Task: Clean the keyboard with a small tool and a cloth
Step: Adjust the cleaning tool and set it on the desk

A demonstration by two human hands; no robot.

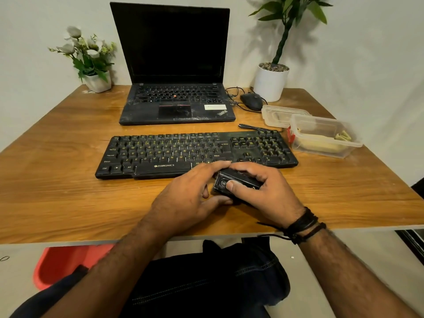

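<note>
Black keyboard (197,153) lying flat on the wooden table (68,180), in front of the laptop (176,65). Just before its near edge, right hand (263,191) grips a small black tool (236,183), thumb across its end; left hand (190,198) pinches the same tool between curled fingers and thumb.

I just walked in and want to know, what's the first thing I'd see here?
Probably the two hands in the middle near the table's front edge: the right hand grips a small black tool, and the left hand touches its end. Just behind lies a dusty black keyboard, and farther back an open laptop with a dark screen.
</note>
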